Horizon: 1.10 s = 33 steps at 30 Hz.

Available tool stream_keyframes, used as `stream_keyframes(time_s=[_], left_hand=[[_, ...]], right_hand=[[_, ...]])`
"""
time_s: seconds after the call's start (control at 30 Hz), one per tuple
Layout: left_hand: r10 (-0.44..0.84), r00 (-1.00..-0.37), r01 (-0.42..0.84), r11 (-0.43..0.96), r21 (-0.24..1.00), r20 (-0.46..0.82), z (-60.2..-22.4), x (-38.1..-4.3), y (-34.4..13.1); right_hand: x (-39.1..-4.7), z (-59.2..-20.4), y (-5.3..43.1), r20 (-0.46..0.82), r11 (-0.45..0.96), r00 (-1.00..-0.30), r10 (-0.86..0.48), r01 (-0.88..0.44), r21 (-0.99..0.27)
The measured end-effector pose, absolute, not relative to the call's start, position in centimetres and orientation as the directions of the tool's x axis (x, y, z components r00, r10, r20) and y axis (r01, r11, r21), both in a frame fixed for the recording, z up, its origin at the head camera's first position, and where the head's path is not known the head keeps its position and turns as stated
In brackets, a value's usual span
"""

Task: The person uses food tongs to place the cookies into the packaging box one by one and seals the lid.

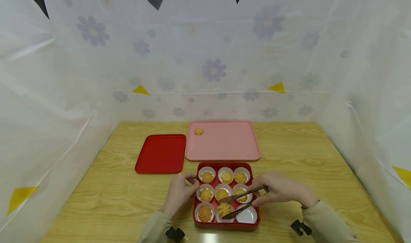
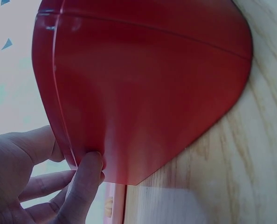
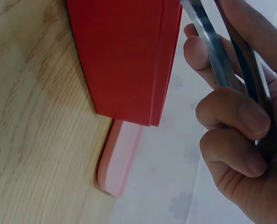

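A red box [image 1: 224, 226] holds white paper cups in rows, most with a swirled cookie [image 1: 204, 213] inside. My left hand [image 1: 180, 193] holds the box's left side; in the left wrist view its thumb [image 2: 85, 182] presses the outer wall near the rim. My right hand [image 1: 282, 190] grips metal tongs [image 1: 244, 208] from the right. The tong tips lie either side of a cookie [image 1: 224, 209] at the front middle cup; whether they touch it I cannot tell. The front right cup [image 1: 247, 215] shows its white bottom. In the right wrist view, fingers curl round the tongs [image 3: 222, 65].
Behind the box lies a pink tray [image 1: 224, 143] with one cookie [image 1: 198, 131] at its far left. A flat red lid or tray [image 1: 161, 153] rests left of it. White sheeting [image 1: 212, 50] with flower prints surrounds the wooden table [image 1: 295, 150] at the back and sides.
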State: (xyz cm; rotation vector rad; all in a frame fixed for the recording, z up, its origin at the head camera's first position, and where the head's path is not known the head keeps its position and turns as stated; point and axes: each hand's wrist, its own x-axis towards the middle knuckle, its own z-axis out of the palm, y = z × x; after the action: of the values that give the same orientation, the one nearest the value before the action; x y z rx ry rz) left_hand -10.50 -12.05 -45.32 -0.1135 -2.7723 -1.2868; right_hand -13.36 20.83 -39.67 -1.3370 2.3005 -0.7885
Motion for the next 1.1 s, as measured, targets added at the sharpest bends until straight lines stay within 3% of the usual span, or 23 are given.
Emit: stream_keyframes(time_s=[0.73,1.1], left_hand=[[0.039,-0.992,0.118,0.645,0.755,0.121,-45.23,-10.34,-12.1],[0.036,-0.993,0.11,0.642,0.759,0.113,-45.31,-10.48,-12.08]], right_hand=[[-12.64,-39.45,20.29,-0.029,0.407,-0.493,-0.87,-0.683,-0.607],[-12.64,-39.6,20.37,-0.063,0.467,-0.541,-0.838,-0.654,-0.595]])
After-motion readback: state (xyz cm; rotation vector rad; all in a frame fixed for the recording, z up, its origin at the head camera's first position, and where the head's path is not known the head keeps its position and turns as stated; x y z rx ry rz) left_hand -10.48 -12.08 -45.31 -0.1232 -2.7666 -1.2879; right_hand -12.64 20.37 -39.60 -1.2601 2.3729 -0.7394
